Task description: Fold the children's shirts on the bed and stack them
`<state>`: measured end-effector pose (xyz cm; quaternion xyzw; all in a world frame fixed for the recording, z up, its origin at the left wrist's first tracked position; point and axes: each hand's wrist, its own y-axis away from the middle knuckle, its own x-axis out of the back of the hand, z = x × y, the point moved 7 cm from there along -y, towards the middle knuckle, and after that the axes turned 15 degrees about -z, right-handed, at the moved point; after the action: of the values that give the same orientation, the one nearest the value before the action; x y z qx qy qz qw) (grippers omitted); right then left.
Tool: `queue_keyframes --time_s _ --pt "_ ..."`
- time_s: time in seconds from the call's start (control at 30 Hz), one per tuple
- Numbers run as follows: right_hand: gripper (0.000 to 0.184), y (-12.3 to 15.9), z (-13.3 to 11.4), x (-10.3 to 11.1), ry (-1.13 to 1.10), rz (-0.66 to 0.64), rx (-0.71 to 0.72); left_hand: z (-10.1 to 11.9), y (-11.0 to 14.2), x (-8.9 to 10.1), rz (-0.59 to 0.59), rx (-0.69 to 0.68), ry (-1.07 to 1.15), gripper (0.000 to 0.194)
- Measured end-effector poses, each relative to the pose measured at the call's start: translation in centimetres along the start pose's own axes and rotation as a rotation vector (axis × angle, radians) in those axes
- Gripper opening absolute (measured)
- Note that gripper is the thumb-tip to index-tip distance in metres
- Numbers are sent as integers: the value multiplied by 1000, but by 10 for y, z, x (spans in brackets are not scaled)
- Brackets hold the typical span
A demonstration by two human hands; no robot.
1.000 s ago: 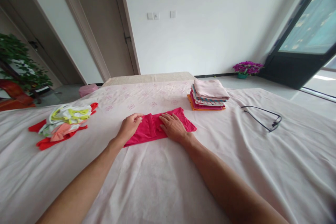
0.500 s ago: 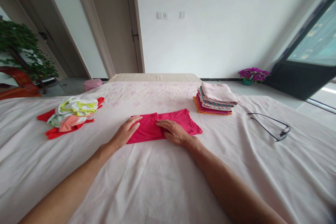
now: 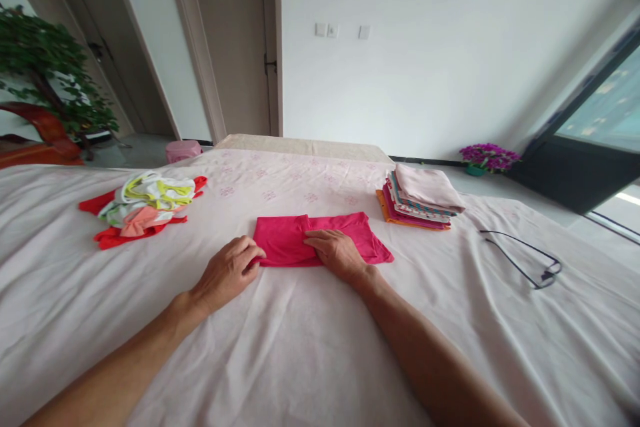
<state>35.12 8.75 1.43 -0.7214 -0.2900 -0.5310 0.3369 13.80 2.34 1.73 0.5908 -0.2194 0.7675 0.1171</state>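
A bright pink folded garment (image 3: 285,240) lies flat on the bed sheet in front of me, with a raised fold edge across its middle and a slanted right end. My left hand (image 3: 227,273) is at its lower left corner, the fingers curled and pinched on the edge of the cloth. On the middle of the garment, palm down, rests my right hand (image 3: 340,255); its fingers are stretched out to the left over the fold.
To the left is a loose heap of red, white and yellow clothes (image 3: 155,203). At right stands a stack of folded clothes (image 3: 423,197), with black-framed glasses (image 3: 543,273) beyond it. All lie on the pale, wrinkled sheet (image 3: 295,353).
My left hand has moved from lying on the garment's left part to its lower left corner, and its fingers have closed there. My right hand stays on the cloth. The view has shifted slightly.
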Motion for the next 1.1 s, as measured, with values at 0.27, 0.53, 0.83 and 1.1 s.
queue_keyframes --time_s 0.27,0.53,0.83,1.1 --pt "37 6 -6 3 -17 30 104 0 0 7 -51 10 -5 13" --pt "34 10 -6 13 -83 49 40 25 -63 4 -17 64 48 42" --pt "44 28 44 18 -5 123 -502 59 -132 -66 -212 171 -12 69" --pt "48 24 51 10 8 50 -550 43 -124 -60 -108 73 226 60"
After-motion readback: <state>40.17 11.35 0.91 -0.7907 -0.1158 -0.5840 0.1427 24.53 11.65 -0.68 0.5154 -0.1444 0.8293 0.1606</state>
